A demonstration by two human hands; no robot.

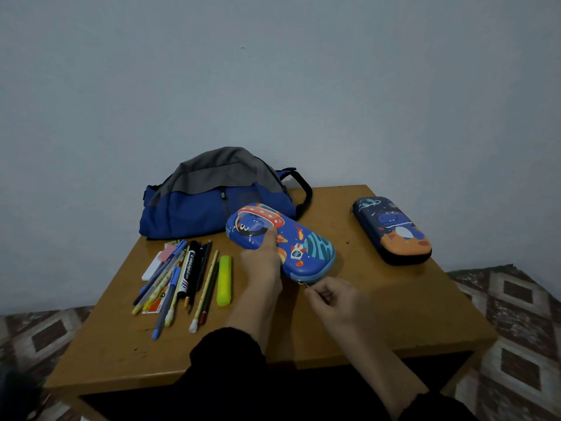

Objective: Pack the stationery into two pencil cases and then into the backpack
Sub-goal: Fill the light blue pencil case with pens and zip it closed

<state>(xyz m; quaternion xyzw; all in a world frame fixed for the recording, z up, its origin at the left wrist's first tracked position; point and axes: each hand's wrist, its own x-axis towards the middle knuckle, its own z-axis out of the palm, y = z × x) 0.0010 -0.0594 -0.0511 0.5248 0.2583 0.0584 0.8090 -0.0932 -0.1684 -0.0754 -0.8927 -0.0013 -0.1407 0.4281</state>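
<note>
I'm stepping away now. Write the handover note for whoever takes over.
Left hand steadies the rocket pencil case, lying closed at mid-table.
Right hand pinches its zipper pull at the near end.
Dinosaur pencil case lies closed, far right.
Pens, pencils and highlighter lie loose on the left.
Backpack sits at the back.
Done: nothing packed.
Left: open both cases, fill them, load backpack.

The desk looks like smooth, slightly glossy wood; on it, a matt cloth backpack and moulded cases.
</note>
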